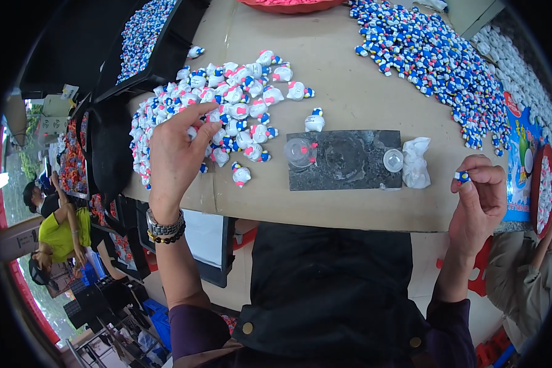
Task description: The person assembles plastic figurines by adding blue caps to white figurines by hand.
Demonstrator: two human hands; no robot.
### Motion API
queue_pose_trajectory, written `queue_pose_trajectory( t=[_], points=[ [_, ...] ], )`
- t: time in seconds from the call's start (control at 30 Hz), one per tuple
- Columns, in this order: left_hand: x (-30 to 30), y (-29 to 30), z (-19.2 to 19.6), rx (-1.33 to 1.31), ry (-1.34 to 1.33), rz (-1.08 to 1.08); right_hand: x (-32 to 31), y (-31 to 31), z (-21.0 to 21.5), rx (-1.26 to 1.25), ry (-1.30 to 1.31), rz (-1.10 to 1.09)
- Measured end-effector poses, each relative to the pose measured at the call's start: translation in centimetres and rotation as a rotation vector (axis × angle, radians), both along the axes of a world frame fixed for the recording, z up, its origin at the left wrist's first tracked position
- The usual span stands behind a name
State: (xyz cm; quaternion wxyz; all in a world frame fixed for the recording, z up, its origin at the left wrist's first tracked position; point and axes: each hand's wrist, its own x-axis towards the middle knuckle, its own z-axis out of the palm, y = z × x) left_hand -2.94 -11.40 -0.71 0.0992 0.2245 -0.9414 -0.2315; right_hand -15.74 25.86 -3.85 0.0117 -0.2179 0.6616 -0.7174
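My left hand [181, 144] is over a pile of small white and blue toy figures with pink parts [239, 110]. Its thumb and forefinger point toward the pile with a gap between them, and I see nothing held. Past the table's near edge on the right, my right hand [481, 199] pinches a small blue, white and yellow toy piece [462, 176]. Between the hands lies a dark stone slab [374, 178]. On it are a clear round cup [297, 152], some tiny pink pieces [313, 151] and a small clear dish [393, 161]. One toy figure [314, 121] stands by its far edge.
A crumpled white tissue [416, 162] touches the slab's right end. A large heap of blue and white pieces [411, 55] covers the far right. Black trays [159, 67] stand at the left, a red basin [291, 7] at the far edge. Other people [61, 233] sit nearby.
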Motion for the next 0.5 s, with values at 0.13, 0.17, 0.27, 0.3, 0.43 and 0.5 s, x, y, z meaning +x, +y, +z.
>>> queue_pose_trajectory(
  t=[0.13, 0.17, 0.27, 0.3, 0.43, 0.5],
  points=[
    [-0.3, -0.3, -0.5, -0.076, -0.007, -0.054, -0.2, 0.0, 0.0, 0.018, 0.013, -0.025],
    [-0.3, -0.4, -0.6, -0.065, -0.003, -0.057, -0.2, -0.1, 0.0, 0.017, 0.012, -0.025],
    [-0.2, -0.2, -0.9, -0.089, 0.014, -0.040, -0.5, -0.2, -0.1, 0.016, 0.035, -0.038],
    [0.0, -0.1, -1.0, -0.092, 0.018, -0.039, -0.5, -0.2, 0.0, 0.014, 0.043, -0.043],
    [0.6, -0.2, -1.3, -0.184, 0.087, -0.078, -0.5, -0.1, 0.4, 0.022, 0.056, -0.047],
    [0.7, -0.1, -1.5, -0.227, 0.131, -0.093, -0.4, -0.1, 0.5, 0.021, 0.056, -0.042]
  ],
)
